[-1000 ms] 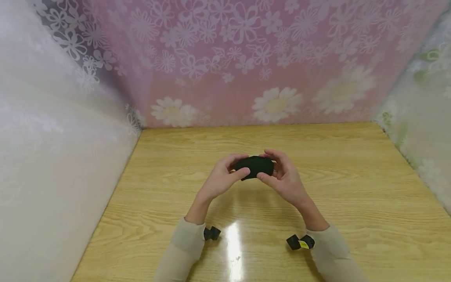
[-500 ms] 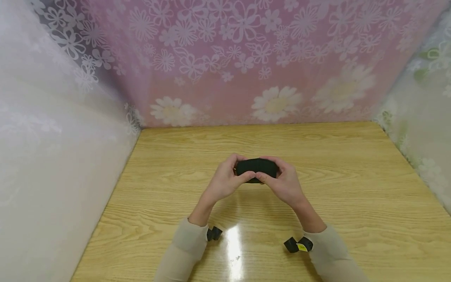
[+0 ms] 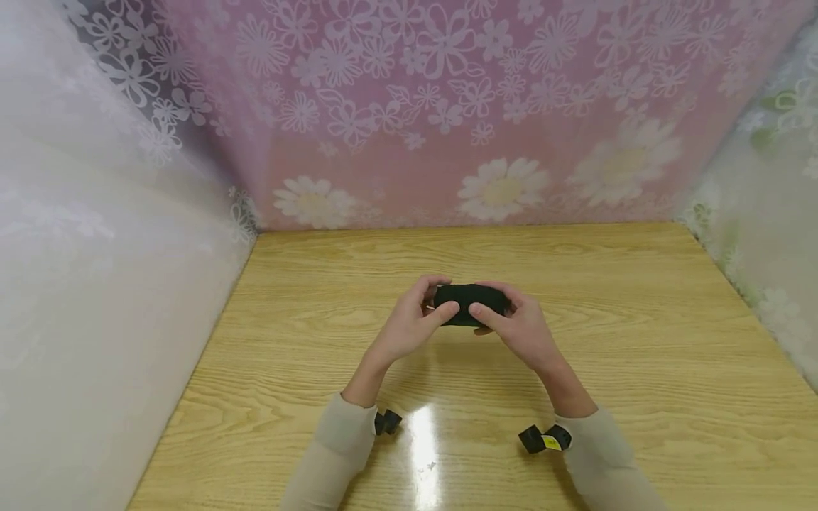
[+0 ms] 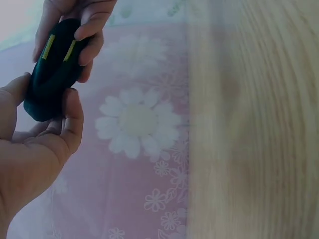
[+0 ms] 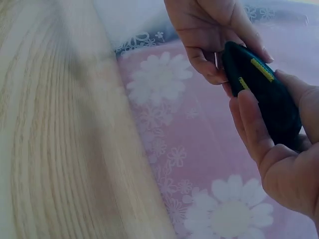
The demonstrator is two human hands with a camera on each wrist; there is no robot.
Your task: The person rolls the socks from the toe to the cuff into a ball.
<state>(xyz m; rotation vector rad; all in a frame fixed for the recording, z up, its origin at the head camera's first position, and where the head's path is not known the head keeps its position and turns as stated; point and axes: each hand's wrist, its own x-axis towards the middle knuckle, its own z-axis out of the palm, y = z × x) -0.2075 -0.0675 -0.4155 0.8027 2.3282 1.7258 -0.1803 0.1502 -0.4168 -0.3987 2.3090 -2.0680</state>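
Observation:
A dark green, almost black, soft-looking rolled bundle (image 3: 471, 295) is held above the table between my two hands in the head view. My left hand (image 3: 407, 323) grips its left end, thumb on the near face and fingers behind. At the other end my right hand (image 3: 525, 328) holds it the same way, the two thumbs a little apart. In the left wrist view the underside of the bundle (image 4: 52, 82) shows a lengthwise fold and two short yellow strips. Those strips also appear on the bundle (image 5: 279, 112) in the right wrist view. Its exact kind cannot be told.
The wood-grain table (image 3: 307, 284) spreads beneath both arms. A pink flowered backdrop (image 3: 396, 163) rises at its far edge, with pale panels at left (image 3: 115, 284) and right (image 3: 767, 213). Small black devices sit at the left cuff (image 3: 388, 422) and right cuff (image 3: 543, 439).
The bundle has shifted slightly right. My right fingers, lifted somewhat off it a second ago, now wrap its end. The thumbs met half a second ago and have since parted.

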